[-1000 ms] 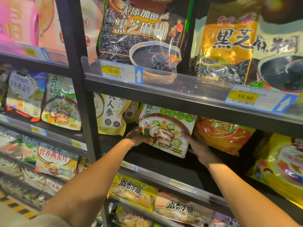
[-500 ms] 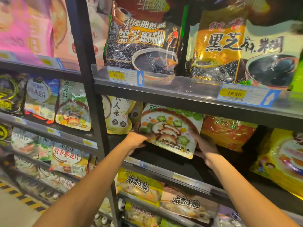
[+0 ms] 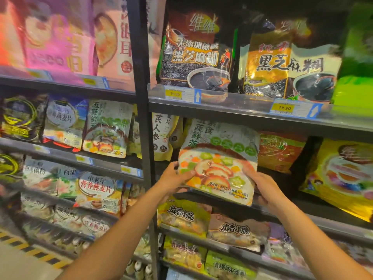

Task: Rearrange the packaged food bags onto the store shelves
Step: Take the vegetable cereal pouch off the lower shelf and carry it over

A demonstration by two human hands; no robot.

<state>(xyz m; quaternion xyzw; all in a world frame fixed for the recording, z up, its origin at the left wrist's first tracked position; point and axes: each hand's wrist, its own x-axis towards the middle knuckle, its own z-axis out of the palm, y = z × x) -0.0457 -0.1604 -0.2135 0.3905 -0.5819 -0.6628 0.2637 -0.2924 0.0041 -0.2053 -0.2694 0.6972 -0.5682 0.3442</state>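
Left grip (image 3: 174, 178): my fingers curl round the bag (image 3: 219, 158) at its left edge.
Right grip (image 3: 265, 187): I clasp its right edge.
Shelf (image 3: 323, 211): dark, beneath the bag.

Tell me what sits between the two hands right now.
The mushroom-and-vegetable food bag: left hand grips its lower left edge, right hand its lower right. Head view.

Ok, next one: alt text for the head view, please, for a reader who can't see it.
A person's left hand and right hand grip the lower corners of a food bag picturing mushrooms and vegetables, held before a dark store shelf. Black sesame bags stand on the shelf above, behind 19.90 price tags.
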